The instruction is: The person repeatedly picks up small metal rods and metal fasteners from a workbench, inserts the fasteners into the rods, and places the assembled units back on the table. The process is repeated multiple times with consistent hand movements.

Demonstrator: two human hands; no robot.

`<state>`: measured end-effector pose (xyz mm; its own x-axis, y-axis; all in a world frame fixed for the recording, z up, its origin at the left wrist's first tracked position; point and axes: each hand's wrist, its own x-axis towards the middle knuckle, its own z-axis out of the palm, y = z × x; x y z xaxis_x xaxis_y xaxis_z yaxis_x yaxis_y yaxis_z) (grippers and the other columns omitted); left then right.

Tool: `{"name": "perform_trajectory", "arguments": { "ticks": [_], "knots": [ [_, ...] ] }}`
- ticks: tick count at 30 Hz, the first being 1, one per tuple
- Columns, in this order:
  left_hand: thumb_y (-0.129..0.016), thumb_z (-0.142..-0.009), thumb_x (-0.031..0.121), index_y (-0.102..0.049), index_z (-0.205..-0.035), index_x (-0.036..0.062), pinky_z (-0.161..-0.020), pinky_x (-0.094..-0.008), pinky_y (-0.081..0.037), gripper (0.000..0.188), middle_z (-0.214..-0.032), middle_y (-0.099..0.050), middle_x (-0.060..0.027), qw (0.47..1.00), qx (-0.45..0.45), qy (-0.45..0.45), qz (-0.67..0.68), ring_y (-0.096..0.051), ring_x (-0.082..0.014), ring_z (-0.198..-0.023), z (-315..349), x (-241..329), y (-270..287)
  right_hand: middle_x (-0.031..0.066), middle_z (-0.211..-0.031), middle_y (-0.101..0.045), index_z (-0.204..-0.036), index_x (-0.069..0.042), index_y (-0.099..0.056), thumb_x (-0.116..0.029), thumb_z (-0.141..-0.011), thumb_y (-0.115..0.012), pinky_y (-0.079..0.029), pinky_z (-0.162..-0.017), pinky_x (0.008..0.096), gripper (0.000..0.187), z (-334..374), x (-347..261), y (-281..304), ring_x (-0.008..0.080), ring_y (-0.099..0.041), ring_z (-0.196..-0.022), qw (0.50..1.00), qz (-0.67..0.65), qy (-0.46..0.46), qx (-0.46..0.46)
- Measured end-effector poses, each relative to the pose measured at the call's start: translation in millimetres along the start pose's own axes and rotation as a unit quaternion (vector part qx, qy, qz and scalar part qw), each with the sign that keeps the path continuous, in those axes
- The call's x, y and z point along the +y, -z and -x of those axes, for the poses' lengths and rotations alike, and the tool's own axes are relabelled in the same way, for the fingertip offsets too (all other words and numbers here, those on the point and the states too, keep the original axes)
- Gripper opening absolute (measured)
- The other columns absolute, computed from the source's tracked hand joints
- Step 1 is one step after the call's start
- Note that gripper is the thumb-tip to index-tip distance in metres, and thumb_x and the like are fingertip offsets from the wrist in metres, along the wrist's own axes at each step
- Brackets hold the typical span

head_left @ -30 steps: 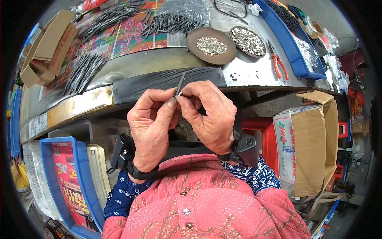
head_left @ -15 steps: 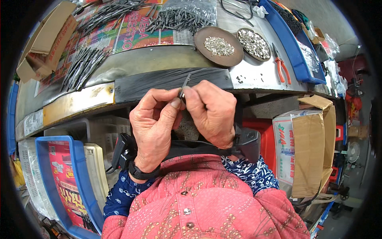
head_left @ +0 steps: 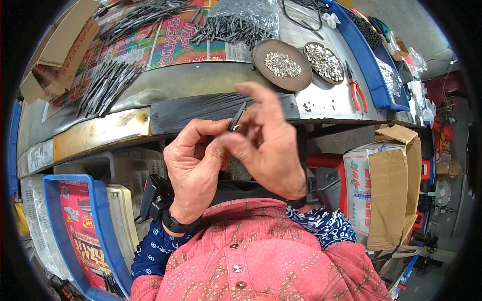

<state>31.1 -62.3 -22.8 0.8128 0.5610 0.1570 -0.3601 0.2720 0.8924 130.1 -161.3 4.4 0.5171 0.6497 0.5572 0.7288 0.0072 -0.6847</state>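
Workbench [head_left: 201, 90] behind: my left hand [head_left: 193, 173] pinches a small dark clip [head_left: 237, 118] above the bench edge, right hand [head_left: 268, 145] half-open beside it; likely light, stiff, best pinched mid-length.

Both hands are raised close together before the chest, touching. The left hand [head_left: 193, 168] is curled, thumb and forefinger pinched. The right hand [head_left: 268, 145] lies against it, forefinger stretched upward, other fingers loosely bent
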Motion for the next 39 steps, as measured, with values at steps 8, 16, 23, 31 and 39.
{"name": "perform_trajectory", "arguments": {
  "ticks": [8,16,23,31,39],
  "knots": [
    [-0.060,-0.092,0.000,-0.064,-0.103,-0.0009,-0.052,-0.0179,-0.040,0.012,-0.080,-0.064,-0.0018,1.000,0.004,0.009,0.020,-0.051,-0.0036,-0.060,3,3,5,0.0059,-0.067,-0.054,-0.126,-0.001,-0.046,-0.023,-0.086,-0.072,-0.046,-0.052,0.0291,0.053,1,-1,-3,0.0141,-0.053,-0.056,0.999,-0.023,-0.026,0.009],
    [-0.059,-0.092,0.000,-0.063,-0.104,0.0004,-0.053,-0.0172,-0.039,0.013,-0.078,-0.061,0.0016,1.000,0.002,0.008,0.007,-0.049,-0.0018,-0.061,4,7,6,0.0072,-0.067,-0.054,-0.096,0.000,-0.058,-0.021,-0.082,-0.076,-0.046,-0.054,0.0270,0.031,3,-1,1,0.0142,-0.054,-0.059,0.998,-0.023,-0.059,0.017],
    [-0.058,-0.092,-0.002,-0.063,-0.102,-0.0004,-0.053,-0.0168,-0.038,0.011,-0.079,-0.060,0.0031,0.999,0.001,0.001,0.037,-0.048,-0.0007,-0.063,5,7,3,0.0108,-0.068,-0.056,-0.078,0.000,-0.055,-0.011,-0.085,-0.069,-0.044,-0.051,0.0314,0.019,7,-8,-18,0.0233,-0.056,-0.055,0.996,-0.024,-0.058,0.069],
    [-0.058,-0.092,-0.002,-0.062,-0.100,-0.0002,-0.054,-0.0165,-0.038,0.010,-0.077,-0.058,0.0043,0.999,0.027,-0.032,-0.002,-0.048,-0.0003,-0.064,5,5,-3,0.0120,-0.066,-0.051,-0.076,-0.001,-0.052,-0.008,-0.087,-0.066,-0.044,-0.050,0.0374,0.019,1,0,-23,0.0316,-0.053,-0.055,0.996,0.049,0.000,0.079],
    [-0.060,-0.092,-0.001,-0.063,-0.101,0.0002,-0.052,-0.0174,-0.039,0.010,-0.076,-0.058,0.0030,0.999,0.006,-0.026,-0.018,-0.050,-0.0022,-0.061,4,5,6,0.0112,-0.069,-0.052,-0.079,-0.001,-0.053,-0.008,-0.084,-0.069,-0.044,-0.050,0.0357,0.018,6,1,-20,0.0295,-0.055,-0.057,0.998,-0.007,-0.003,0.066]
  ]
}}
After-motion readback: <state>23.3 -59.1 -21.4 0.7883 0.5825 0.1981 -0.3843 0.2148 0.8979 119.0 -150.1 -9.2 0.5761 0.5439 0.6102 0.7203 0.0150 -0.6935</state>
